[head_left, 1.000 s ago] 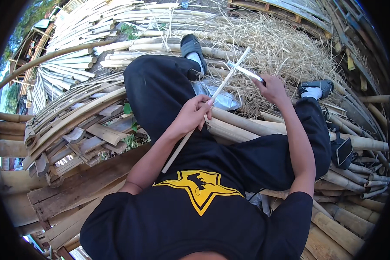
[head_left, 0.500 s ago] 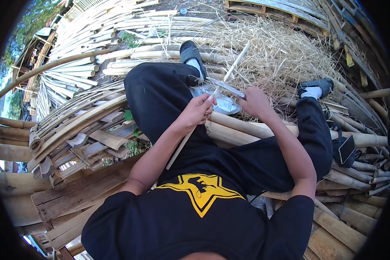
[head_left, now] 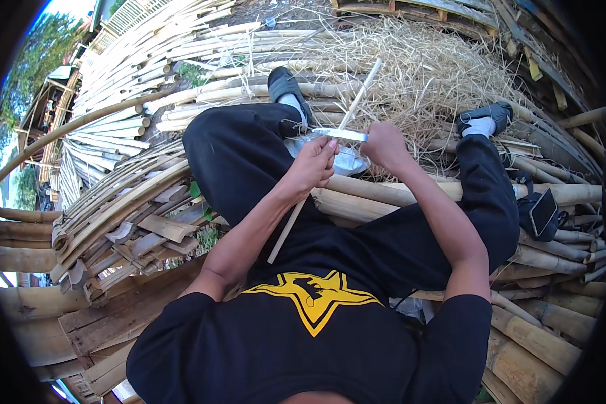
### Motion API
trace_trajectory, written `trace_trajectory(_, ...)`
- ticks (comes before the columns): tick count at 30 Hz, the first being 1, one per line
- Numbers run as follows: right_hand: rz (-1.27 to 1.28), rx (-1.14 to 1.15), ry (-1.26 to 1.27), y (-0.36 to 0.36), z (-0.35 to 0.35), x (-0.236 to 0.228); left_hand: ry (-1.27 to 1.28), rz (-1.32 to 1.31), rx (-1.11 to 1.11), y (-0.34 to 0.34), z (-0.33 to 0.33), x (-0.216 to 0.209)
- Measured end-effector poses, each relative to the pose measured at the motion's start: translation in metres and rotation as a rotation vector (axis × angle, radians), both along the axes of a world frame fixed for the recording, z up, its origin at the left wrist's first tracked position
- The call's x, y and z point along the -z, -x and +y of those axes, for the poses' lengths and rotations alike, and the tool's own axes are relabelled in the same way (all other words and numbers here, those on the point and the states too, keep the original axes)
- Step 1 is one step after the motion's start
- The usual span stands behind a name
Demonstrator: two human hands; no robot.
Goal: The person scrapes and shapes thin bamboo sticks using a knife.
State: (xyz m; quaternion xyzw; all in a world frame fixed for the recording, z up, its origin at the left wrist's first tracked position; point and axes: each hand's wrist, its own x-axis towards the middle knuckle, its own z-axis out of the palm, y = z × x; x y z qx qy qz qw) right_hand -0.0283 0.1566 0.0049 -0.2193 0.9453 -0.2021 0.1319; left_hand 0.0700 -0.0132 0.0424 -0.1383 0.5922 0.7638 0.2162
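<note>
My left hand point(head_left: 313, 163) is closed around a thin pale bamboo stick point(head_left: 361, 94), which slants from near my waist up to the far right. In my right hand point(head_left: 386, 146) is a knife, its handle hidden in the closed fingers. The shiny knife blade point(head_left: 341, 133) lies across the stick just beyond my left thumb, pointing left and seeming to touch it. Beneath the hands, between my legs, lies a crumpled clear plastic bag point(head_left: 347, 160).
Thin shavings point(head_left: 417, 74) pile up beyond my feet. Split bamboo pieces point(head_left: 128, 215) stack at the left, and bamboo poles point(head_left: 370, 191) run under my legs. A phone point(head_left: 543, 214) rests on a dark pouch at the right. A wooden pallet point(head_left: 424, 15) stands far back.
The knife has slid down the stick to close by my left thumb, and its blade has turned nearly level. My right hand has moved slightly nearer and left.
</note>
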Motion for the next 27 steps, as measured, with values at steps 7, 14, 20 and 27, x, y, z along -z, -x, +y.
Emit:
trace_trajectory(7, 0.198, 0.276, -0.105, 0.058, 0.045, 0.04, -0.11, -0.087, 0.017, -0.023, 0.006, 0.009)
trace_trajectory(14, 0.148, 0.153, -0.197, 0.068, 0.055, 0.058, -0.054, -0.149, 0.039, -0.026, 0.01, 0.008)
trace_trajectory(20, 0.15, 0.155, -0.231, 0.057, 0.057, 0.049, 0.001, -0.091, 0.101, -0.01, -0.004, 0.03)
trace_trajectory(27, 0.234, 0.406, -0.103, 0.056, 0.054, 0.008, 0.088, 0.057, 0.111, 0.004, -0.003, 0.027)
